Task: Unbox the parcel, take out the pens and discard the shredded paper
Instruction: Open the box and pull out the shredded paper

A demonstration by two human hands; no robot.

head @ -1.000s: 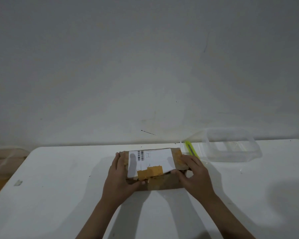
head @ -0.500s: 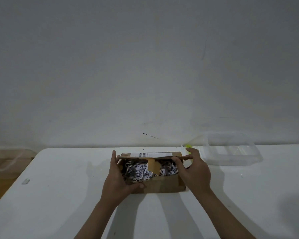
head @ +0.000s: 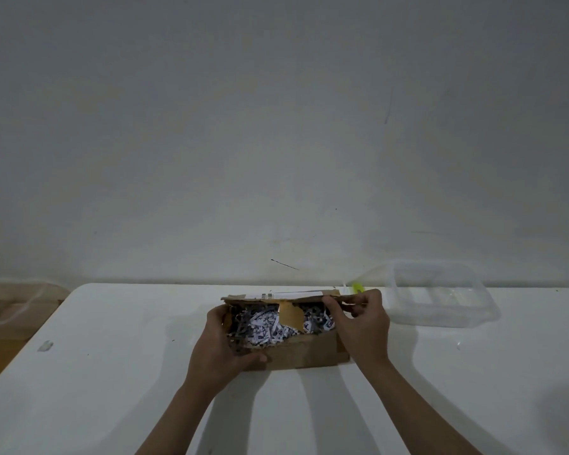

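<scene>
Holding the parcel open on the table

Pinching the raised lid flap [head: 278, 296] at its right end, the right hand [head: 363, 326] has its fingers curled over the cardboard edge and its thumb beneath. The left hand [head: 222, 348] grips the left end of the parcel [head: 304, 354], thumb curled along the front wall, fingers wrapped round the side. Inside lies shredded paper [head: 266, 325], white with dark print, filling the box; no pens show among it, though the dim light makes that hard to judge. A torn strip of tan tape [head: 291, 313] hangs from the flap over the shreds. The parcel sits on the white table [head: 112, 372], near its far edge. Just behind the right hand peeks a yellow-green tool [head: 357, 286], likely a cutter. To the right stands a clear plastic container [head: 440, 295]
</scene>
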